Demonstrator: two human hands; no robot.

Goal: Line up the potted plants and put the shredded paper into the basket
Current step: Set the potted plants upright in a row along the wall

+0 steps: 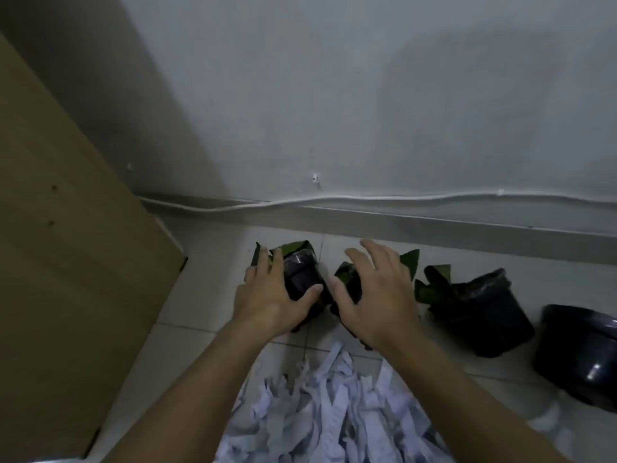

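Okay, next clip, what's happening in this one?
A person is kneeling or bending over a tiled floor by a wall, arranging small potted plants. The left hand grips one pot; the right hand is spread over a second pot. A third pot stands to the right. The shredded paper lies in a heap on the floor.

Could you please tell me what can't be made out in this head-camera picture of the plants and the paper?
- Middle pot: mostly hidden under the right hand; whether its fingers grip or only hover is unclear.
- Left pot: partly covered by the left hand.
- Dark round container: cut off by the right edge; basket or pot, unclear.
- Shredded paper: pile runs off the bottom edge.
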